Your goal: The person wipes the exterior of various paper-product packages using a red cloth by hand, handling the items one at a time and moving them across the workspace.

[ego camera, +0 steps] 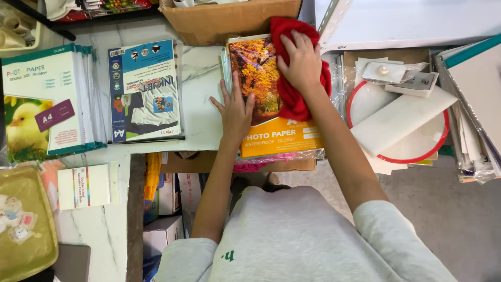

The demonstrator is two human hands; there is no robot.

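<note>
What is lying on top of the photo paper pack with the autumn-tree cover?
A red cloth under the right hand, and the left hand flat on the pack. The cover beneath the cloth is hidden.
</note>
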